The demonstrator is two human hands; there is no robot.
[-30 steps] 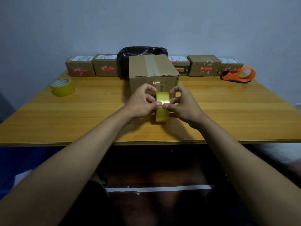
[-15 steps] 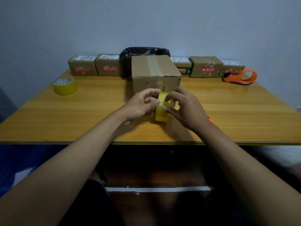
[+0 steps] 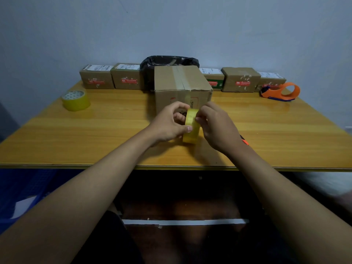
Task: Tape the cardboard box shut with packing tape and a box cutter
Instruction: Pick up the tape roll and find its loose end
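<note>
A glossy yellow-wood worktop (image 3: pixel 95 134) stands against a plain grey-blue wall (image 3: pixel 190 25); below its near edge the floor is dark with a white strip (image 3: pixel 184 221). The box (image 3: pixel 181 86) sits mid-worktop, flaps shut and taped along its top seam; just near of it the left hand (image 3: pixel 167 124) and right hand (image 3: pixel 217 126) each close their grip on the upright yellow tape roll (image 3: pixel 191 126), fingertips at its upper rim. Far along the wall run small parcels (image 3: pixel 97 77) and a black bag (image 3: pixel 167 61); a second roll (image 3: pixel 76 100) lies far left, an orange dispenser (image 3: pixel 280 91) far right, an orange tip (image 3: pixel 244 141) peeps beside the right wrist.
</note>
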